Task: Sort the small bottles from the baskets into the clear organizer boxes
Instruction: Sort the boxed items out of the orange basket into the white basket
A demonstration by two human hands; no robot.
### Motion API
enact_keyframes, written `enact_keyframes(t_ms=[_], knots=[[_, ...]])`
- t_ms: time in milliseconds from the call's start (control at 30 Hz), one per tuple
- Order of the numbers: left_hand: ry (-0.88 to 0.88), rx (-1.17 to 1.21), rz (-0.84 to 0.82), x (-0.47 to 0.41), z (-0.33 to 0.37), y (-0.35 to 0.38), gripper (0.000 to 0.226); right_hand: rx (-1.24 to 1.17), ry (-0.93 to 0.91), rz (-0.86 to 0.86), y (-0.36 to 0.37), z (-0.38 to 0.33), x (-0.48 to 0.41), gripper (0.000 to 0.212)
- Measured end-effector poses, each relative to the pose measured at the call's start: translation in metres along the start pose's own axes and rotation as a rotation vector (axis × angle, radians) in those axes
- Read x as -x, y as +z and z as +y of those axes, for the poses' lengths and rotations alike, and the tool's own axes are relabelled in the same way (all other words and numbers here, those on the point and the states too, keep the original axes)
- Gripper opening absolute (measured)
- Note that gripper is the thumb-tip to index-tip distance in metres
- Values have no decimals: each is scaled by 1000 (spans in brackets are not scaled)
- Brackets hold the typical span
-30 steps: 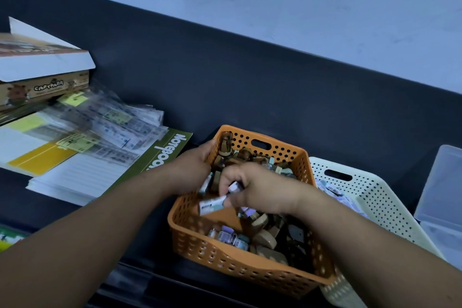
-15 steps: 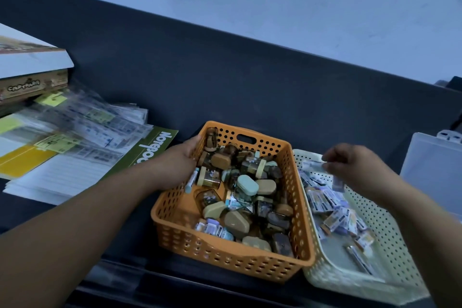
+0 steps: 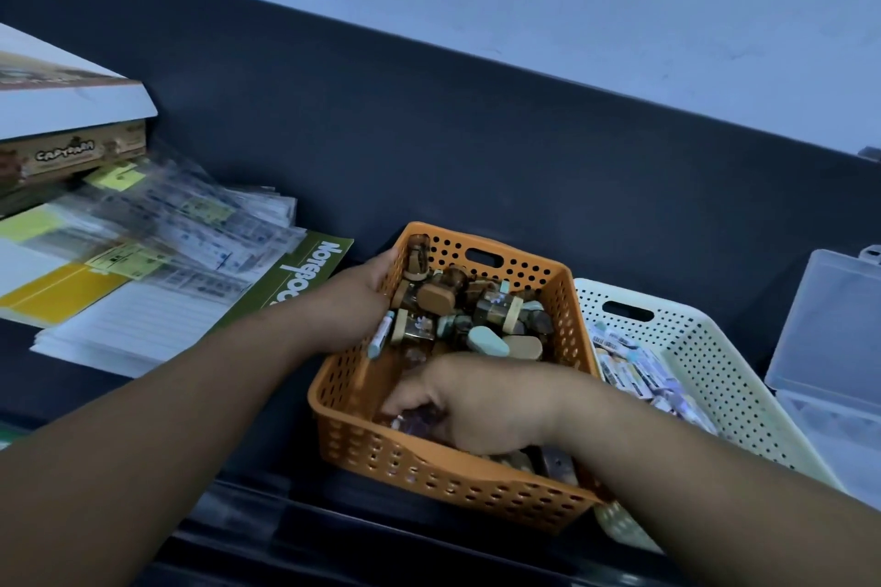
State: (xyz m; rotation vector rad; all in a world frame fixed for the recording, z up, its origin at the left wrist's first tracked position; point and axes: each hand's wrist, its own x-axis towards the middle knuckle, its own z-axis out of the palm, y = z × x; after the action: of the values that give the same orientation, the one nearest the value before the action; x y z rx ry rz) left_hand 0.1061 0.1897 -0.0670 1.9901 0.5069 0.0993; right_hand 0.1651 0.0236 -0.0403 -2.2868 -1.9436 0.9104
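Observation:
An orange perforated basket (image 3: pixel 476 486) holds several small brown bottles with tan and teal caps (image 3: pixel 481 338). My left hand (image 3: pixel 353 300) rests against the basket's left wall, with a small white tube-like bottle (image 3: pixel 381 341) sticking out from under its fingers. My right hand (image 3: pixel 486 400) reaches into the near left corner of the basket, its fingers curled down around a small clear bottle (image 3: pixel 419 419). A white perforated basket (image 3: pixel 715 348) to the right holds several small labelled tubes (image 3: pixel 629 367). A clear organizer box (image 3: pixel 829 348) lies at the far right.
Left of the baskets lie a green notebook (image 3: pixel 295 272), a pile of plastic-wrapped packets (image 3: pixel 190 224), lined pads and a cardboard box printed "Capybara" (image 3: pixel 71 153). A dark back panel and pale wall rise behind. The table's front edge runs just under the orange basket.
My right hand carried a white tube from the orange basket over to the white basket, then came back and now digs into the orange basket's near corner. My left hand stayed put.

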Motion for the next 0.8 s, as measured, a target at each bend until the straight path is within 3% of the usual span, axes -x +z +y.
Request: enact_keyframes(t_ms=[133,233,367,567,800], knots=[[-9,-24,6,-3,-4,-1,71,56,61,-230,-11,4,-9,61],[-3,-23,1,-4,-5,-1,71,69,93,-256,-10,6,-16,65],[-15,-29,1,-5,-5,-2,70,43,101,-261,-8,11,-23,44],[-15,-41,15,-2,0,-1,69,-216,105,-186,-11,21,-11,21],[4,-40,19,-2,0,1,69,-224,41,40,-13,25,-9,17]])
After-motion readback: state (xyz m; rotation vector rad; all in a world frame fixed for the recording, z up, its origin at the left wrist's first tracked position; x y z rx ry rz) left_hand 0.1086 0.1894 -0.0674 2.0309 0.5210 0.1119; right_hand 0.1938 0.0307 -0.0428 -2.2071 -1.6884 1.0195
